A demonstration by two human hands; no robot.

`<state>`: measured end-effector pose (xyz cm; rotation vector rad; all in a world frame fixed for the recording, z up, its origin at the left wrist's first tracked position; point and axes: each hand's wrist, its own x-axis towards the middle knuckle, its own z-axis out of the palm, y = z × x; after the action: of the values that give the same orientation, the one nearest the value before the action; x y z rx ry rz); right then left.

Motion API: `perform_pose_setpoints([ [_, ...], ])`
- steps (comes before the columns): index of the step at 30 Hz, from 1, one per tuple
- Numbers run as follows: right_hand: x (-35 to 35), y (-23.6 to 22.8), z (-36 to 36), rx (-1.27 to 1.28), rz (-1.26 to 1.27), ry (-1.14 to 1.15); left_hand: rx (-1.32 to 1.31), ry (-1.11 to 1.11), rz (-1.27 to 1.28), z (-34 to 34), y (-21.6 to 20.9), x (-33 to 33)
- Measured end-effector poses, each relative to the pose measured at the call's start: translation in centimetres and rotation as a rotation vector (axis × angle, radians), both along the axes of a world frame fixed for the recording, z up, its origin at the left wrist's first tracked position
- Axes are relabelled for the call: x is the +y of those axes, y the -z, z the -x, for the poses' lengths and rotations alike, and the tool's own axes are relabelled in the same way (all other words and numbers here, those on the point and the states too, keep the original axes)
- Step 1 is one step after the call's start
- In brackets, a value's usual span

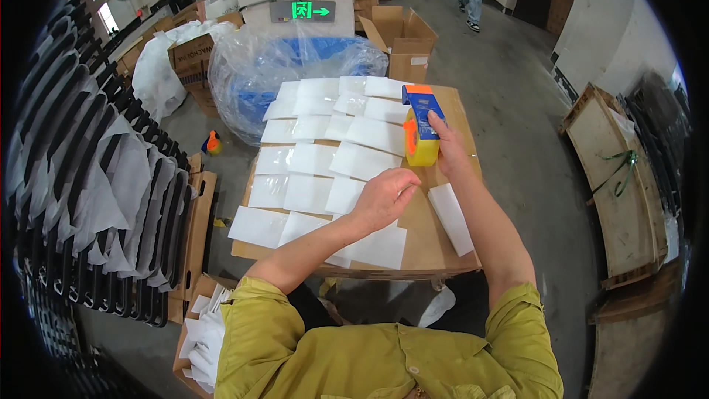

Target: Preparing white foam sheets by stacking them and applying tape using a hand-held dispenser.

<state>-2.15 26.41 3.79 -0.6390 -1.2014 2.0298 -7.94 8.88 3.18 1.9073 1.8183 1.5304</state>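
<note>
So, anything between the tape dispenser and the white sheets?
Nothing visible toward the upper white sheets, right beside the tape dispenser in the right hand. Toward the lower ones, the left hand is partly in the way.

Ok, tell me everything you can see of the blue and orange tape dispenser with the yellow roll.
The blue and orange tape dispenser looks plastic: a blue body, an orange strip across its far end, an orange part at its left side, and a glossy yellow tape roll at the near end. The right hand grips its right side, over the brown cardboard surface beside the white sheets. Whether it touches either is unclear.
</note>
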Motion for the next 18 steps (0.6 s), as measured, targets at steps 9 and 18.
perform_pose_setpoints([
  [9, -0.8, -3.4, -6.3, 0.002, -0.138, 0.095, 0.478, -0.216, 0.071, 5.5, 2.8, 3.7],
  [18, -2.1, -3.9, -14.5, -0.077, -0.258, 0.046, 0.575, -0.481, 0.253, 5.8, 6.2, 9.3],
])
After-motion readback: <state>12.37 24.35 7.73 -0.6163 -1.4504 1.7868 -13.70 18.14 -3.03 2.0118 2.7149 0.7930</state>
